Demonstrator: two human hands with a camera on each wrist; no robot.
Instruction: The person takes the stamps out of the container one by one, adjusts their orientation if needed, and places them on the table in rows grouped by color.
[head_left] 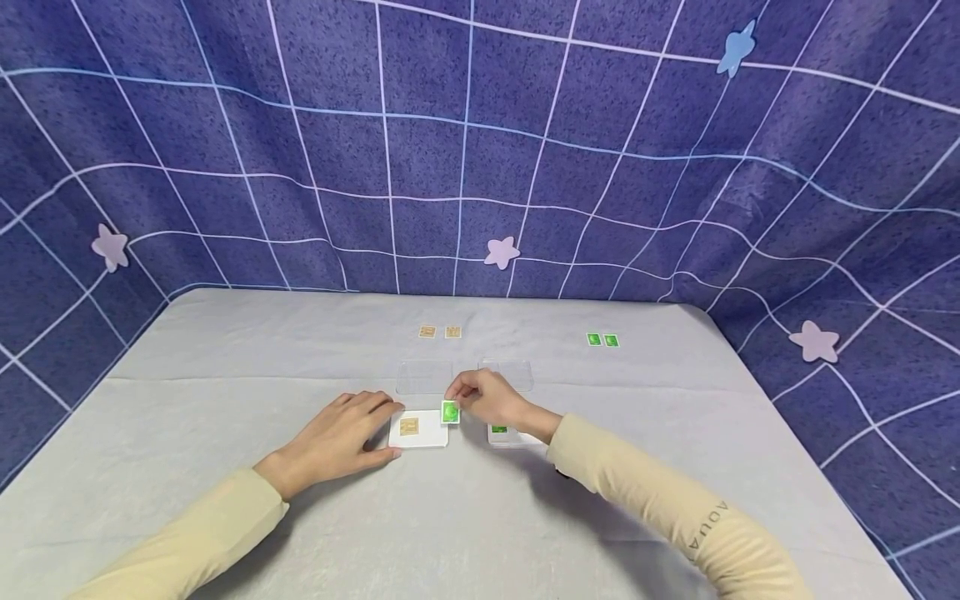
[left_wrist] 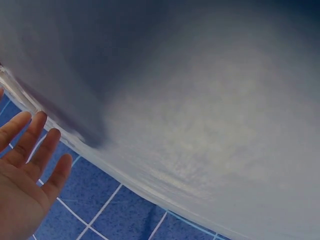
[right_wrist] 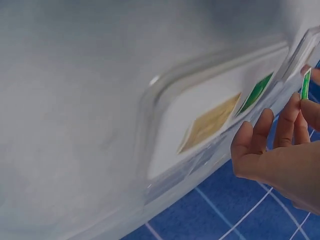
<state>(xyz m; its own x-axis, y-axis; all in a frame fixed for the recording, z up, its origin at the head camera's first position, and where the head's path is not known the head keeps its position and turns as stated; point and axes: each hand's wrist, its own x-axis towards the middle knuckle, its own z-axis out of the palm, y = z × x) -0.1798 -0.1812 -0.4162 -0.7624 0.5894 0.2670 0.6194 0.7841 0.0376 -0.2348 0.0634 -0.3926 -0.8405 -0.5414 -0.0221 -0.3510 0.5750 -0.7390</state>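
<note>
My right hand (head_left: 491, 400) pinches a small green white-bordered square, like a stamp (head_left: 450, 412), between thumb and fingertips, over the right end of the left white case (head_left: 429, 433). On that case lies a tan stamp-like square (head_left: 408, 427). My left hand (head_left: 348, 437) rests at the case's left end, thumb at the near corner and fingers at the far one, fairly straight. A second white case (head_left: 517, 440) lies partly under my right wrist. In the right wrist view it bears a tan square (right_wrist: 211, 122) and a green one (right_wrist: 255, 93), inside a clear rim.
Two clear plastic trays or lids (head_left: 423, 377) (head_left: 517, 375) lie behind the cases. Farther back are two tan squares (head_left: 427, 332) (head_left: 453, 332) and, at right, two green squares (head_left: 594, 339) (head_left: 612, 341). A blue gridded curtain (head_left: 420, 150) hangs behind the grey-covered table (head_left: 420, 533).
</note>
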